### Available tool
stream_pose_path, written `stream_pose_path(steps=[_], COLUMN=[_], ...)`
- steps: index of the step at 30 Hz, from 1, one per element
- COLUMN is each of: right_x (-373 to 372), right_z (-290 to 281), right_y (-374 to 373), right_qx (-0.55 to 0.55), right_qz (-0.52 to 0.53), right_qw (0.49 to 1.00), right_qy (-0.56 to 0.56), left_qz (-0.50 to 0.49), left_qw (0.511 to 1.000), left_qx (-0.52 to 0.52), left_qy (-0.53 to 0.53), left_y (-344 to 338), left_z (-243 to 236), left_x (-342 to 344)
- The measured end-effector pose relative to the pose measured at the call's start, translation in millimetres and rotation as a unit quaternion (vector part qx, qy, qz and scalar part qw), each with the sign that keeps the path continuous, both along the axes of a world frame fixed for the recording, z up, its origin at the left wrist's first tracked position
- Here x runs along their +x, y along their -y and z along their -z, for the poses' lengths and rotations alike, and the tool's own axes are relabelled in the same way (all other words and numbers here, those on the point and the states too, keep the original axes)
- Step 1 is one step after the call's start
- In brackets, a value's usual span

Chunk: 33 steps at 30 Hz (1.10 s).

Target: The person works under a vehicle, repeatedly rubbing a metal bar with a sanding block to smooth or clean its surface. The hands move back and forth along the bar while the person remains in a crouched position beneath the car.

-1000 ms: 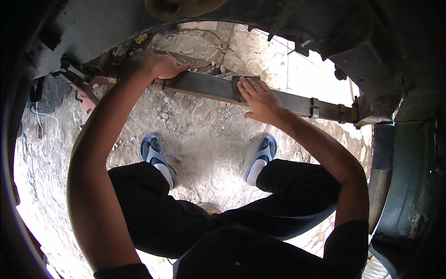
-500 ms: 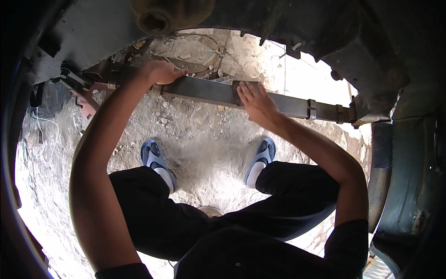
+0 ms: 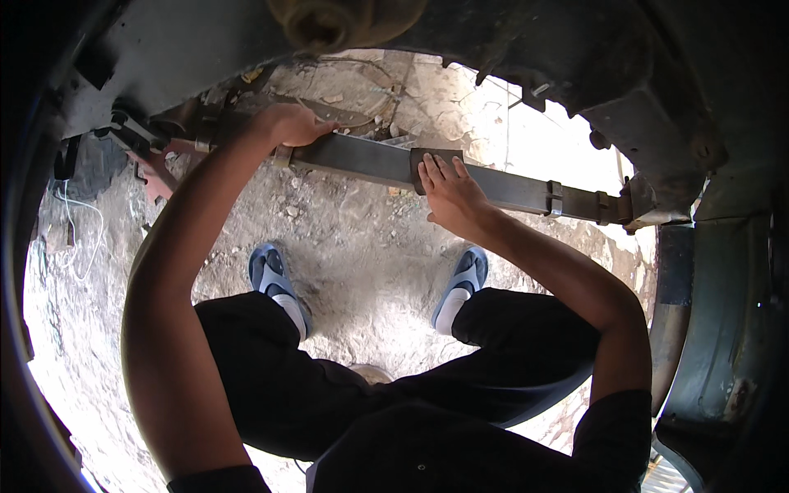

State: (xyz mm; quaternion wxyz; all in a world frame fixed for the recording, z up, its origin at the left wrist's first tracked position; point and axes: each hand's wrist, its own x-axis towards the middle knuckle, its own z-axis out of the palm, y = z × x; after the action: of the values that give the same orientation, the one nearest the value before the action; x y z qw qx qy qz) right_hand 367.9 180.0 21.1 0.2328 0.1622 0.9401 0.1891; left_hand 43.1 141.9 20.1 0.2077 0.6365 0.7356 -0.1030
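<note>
The head view looked steeply down from above the wearer's black-clad torso (image 3: pixel 419 444), nearest at six o'clock, toward the ground (image 3: pixel 362 246) at mid-frame; the metal bar (image 3: pixel 362 154) crossed farther out near twelve (the fisheye bent straight edges toward the rim).

black short-sleeved top (image 3: pixel 386 452) | small pale ring mark (image 3: pixel 422 467) | black trousers (image 3: pixel 526 345) | white socks (image 3: pixel 289 308) | blue sandals (image 3: pixel 266 271), pale straps (image 3: pixel 468 278)

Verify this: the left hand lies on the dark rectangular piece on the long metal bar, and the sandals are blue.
Wrong hand: the head view shows the right hand, not the left hand, on the dark piece on the metal bar; the sandals are blue.
</note>
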Motion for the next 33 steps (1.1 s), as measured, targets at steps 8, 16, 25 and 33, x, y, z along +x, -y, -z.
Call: stream_pose_path(steps=[8,16,25,33], right_x=[-5.8,-3.0,-2.6,3.5], right_z=[-4.1,-9.2,-22.4,-25.6], right_y=[26.9,9.2,-6.8,-5.8], right_qx=[-0.087,-0.088,-0.116,-0.127], right_qz=[0.017,0.068,0.142,0.149], right_qw=[0.995,0.993,0.983,0.981], right_qy=[-0.046,-0.047,-0.007,-0.001], left_qz=[-0.016,-0.01,-0.01,-0.019], left_qw=[1.0,1.0,1.0,1.0], left_qx=[-0.017,0.019,0.023,0.011], left_qy=[-0.002,-0.018,-0.011,-0.006], left_y=[4.1,2.0,3.3,2.9], left_z=[-13.9,0.0,-2.3,-3.4], left_x=[7.3,1.2,1.6,3.4])
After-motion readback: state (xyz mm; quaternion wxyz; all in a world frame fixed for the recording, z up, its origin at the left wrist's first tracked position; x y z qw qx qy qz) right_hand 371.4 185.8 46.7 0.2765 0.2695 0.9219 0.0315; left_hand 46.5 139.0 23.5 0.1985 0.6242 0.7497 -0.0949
